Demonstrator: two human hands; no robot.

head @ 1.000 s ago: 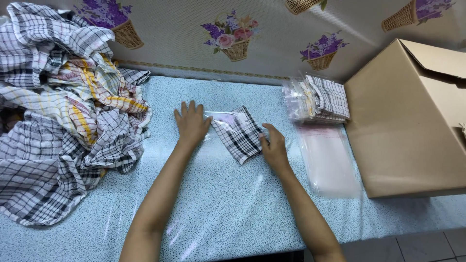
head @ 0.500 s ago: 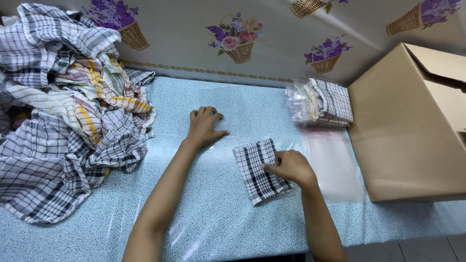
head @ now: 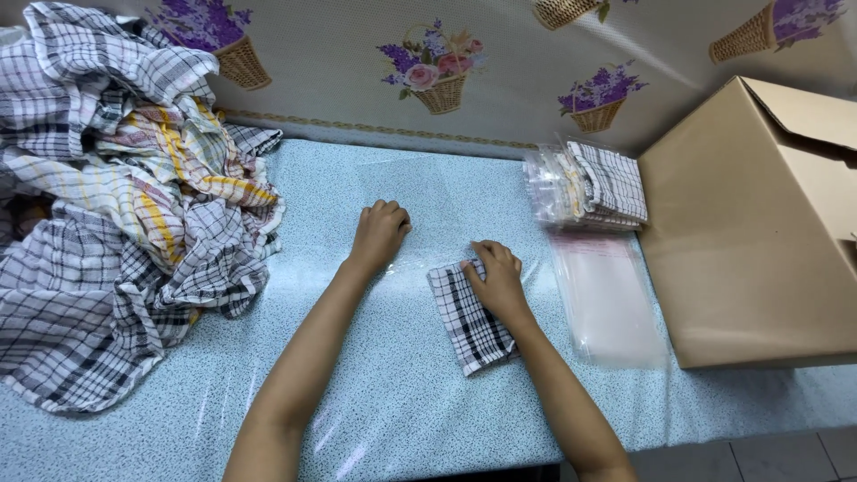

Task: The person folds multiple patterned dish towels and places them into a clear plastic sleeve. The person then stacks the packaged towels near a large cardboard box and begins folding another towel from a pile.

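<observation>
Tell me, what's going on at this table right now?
A person works at a table covered in a light blue cloth. The right hand presses on a folded checked cloth, while the left hand rests on a clear plastic bag lying flat. A heap of unfolded checked cloths lies to the left; bagged cloths, empty bags and a cardboard box sit to the right.

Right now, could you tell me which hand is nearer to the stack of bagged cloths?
Right. The right hand rests on the folded checked cloth, left of the stack; the left hand lies farther left.

Cardboard box [head: 750, 241] blocks right; centre seems open.
</observation>
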